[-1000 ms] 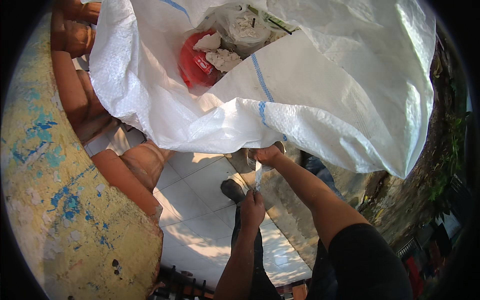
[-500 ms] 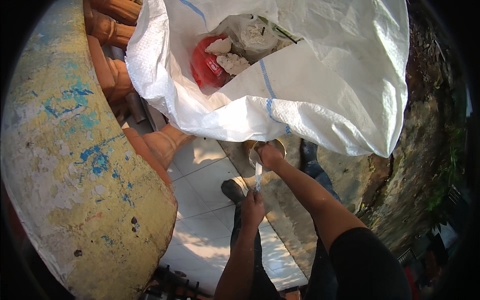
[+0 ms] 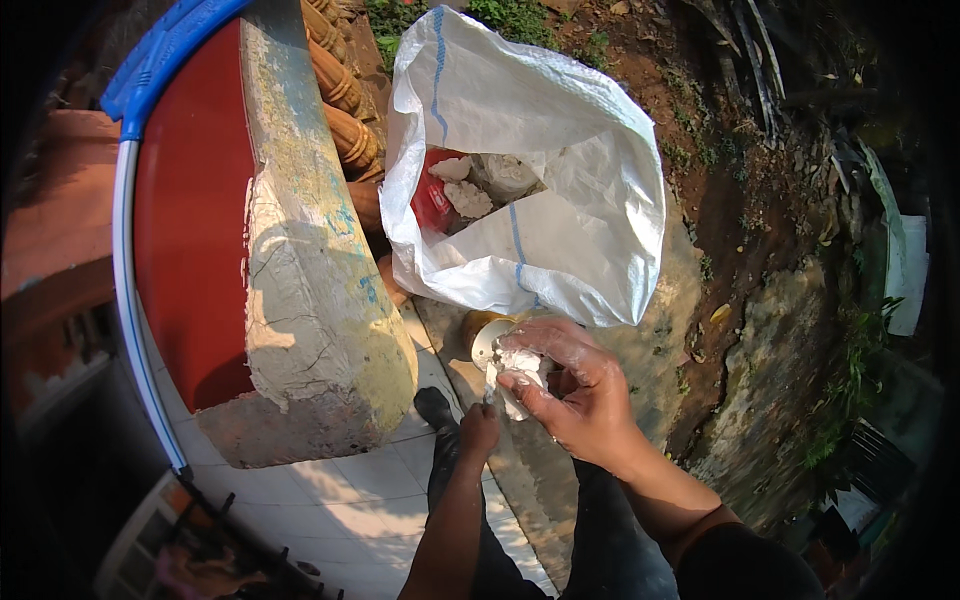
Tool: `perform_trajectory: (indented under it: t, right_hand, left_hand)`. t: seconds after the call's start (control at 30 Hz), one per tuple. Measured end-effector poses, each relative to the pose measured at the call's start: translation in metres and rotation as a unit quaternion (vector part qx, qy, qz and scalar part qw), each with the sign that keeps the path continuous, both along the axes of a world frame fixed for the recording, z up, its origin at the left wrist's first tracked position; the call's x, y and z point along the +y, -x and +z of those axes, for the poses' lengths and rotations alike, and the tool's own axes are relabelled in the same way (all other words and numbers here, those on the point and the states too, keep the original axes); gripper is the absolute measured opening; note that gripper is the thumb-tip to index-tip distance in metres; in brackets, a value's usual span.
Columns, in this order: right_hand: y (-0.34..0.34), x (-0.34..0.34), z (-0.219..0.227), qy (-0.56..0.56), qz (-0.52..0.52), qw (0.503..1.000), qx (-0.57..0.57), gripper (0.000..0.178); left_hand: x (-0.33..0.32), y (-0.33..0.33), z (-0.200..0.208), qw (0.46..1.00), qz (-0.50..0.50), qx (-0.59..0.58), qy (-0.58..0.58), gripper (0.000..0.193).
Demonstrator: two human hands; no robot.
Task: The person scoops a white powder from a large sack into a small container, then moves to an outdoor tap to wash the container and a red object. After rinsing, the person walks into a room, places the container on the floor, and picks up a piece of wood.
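Observation:
My right hand [image 3: 590, 400], dusted white, curls its fingers and thumb round a lump of white putty-like material [image 3: 524, 372]. Just below and left of it, my left hand [image 3: 479, 432] is closed on a narrow, white-smeared tool [image 3: 490, 384], maybe a putty knife; its tip meets the lump's left side. Behind the lump shows a yellowish can [image 3: 482, 324] with a white-coated inside, partly hidden by my right hand. Beyond my hands, a large white woven sack [image 3: 590, 220] gapes, holding a red plastic bag [image 3: 432, 205] and pale broken chunks [image 3: 467, 199].
To the left runs a low wall [image 3: 310, 330] with a cracked, pale top, beside orange balusters [image 3: 343, 85]. A blue-headed pole [image 3: 128, 260] leans against its red side. White tiles [image 3: 340, 490] lie below left; bare soil and plants [image 3: 705, 260] are at the right.
My right hand has come up out of the can with the white lump. The left hand has brought the tool against it. The view has shifted, so sack and wall appear smaller.

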State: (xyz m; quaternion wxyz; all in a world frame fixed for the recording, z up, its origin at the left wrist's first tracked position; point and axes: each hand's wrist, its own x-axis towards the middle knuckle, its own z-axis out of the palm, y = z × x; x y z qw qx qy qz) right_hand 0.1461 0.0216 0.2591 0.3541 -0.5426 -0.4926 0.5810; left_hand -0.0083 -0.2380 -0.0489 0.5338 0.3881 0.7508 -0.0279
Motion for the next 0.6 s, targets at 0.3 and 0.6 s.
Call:
perform_trajectory:
  t: [0.3, 0.6]
  right_hand:
    - [0.033, 0.103, 0.004, -0.260, -0.092, 0.934, -0.228, 0.026]
    - [-0.011, -0.022, -0.027, -0.106, -0.039, 0.984, -0.134, 0.016]
  left_hand:
    - [0.048, -0.014, 0.041, 0.999, 0.002, 0.006, -0.032, 0.039]
    - [0.073, -0.010, 0.021, 0.997, -0.059, 0.014, -0.056, 0.040]
